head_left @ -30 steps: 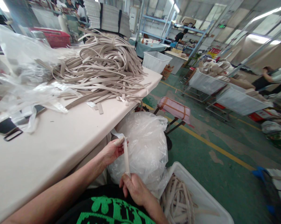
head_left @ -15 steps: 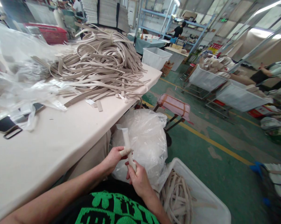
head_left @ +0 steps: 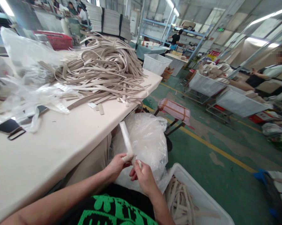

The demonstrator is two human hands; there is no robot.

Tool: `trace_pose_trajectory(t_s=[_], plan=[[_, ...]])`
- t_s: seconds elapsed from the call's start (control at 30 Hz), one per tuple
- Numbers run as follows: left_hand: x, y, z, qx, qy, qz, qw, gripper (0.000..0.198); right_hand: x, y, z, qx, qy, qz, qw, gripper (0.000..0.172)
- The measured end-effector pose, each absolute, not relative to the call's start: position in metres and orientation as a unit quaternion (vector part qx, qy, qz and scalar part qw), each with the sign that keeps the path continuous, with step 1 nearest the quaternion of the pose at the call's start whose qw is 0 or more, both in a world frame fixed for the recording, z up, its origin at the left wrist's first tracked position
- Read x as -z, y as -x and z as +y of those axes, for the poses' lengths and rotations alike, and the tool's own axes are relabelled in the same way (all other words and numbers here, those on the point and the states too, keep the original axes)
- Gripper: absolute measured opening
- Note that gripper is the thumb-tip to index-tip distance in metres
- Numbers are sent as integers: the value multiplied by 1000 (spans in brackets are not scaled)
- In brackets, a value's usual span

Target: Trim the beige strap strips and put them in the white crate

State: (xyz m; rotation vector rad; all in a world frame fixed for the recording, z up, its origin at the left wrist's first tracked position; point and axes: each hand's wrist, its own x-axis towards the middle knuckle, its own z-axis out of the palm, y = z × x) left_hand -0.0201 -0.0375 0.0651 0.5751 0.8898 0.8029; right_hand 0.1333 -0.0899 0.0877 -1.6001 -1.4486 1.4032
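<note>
A narrow pale strip (head_left: 125, 135), whitish and slightly shiny along its upper part, slants up from between my two hands. My left hand (head_left: 118, 164) pinches it partway down, with beige wrapping around the thumb. Just below and to the right, my right hand (head_left: 144, 177) is closed on the strip's lower end, thumb on top. Both hands are close together in front of a big clear plastic bag (head_left: 145, 134) beside the table. What the strip is made of, and whether it is wrapped in film, I cannot tell.
A heap of beige straps (head_left: 105, 68) lies on the white table (head_left: 68, 147), with crumpled plastic bags (head_left: 30, 93) and a phone (head_left: 8, 125) to the left. At my right stands a white bin (head_left: 208, 197) holding straps. Beyond are a pink-topped stool (head_left: 175, 110) and carts (head_left: 206, 84).
Both hands have moved slightly down, and my left hand sits lower along the strip, with more of it showing above. The camera view has shifted a little.
</note>
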Motion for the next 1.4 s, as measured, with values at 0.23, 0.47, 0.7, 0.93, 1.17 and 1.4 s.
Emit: trace_pose_trajectory(t_s=[0.23, 0.47, 0.7, 0.93, 1.17, 1.4], plan=[[-57, 23, -32, -392, -183, 453, 779, 46, -83, -149, -95, -506, 633, -550, 202, 56], [-54, 29, -27, -430, -171, 457, 759, 44, -80, -147, -86, -497, 611, -583, 199, 54], [-50, 20, -34, -376, -193, 409, 809, 42, -83, -142, -82, -464, 631, -589, 200, 52], [-56, 29, -25, -427, -103, 481, 759, 24, -94, -154, -93, -482, 626, -586, 182, 45], [-56, 25, -28, -405, -135, 445, 787, 23, -91, -145, -83, -446, 619, -617, 192, 40], [-63, 29, -22, -392, -117, 465, 785, 13, -94, -147, -86, -459, 644, -585, 179, 35]])
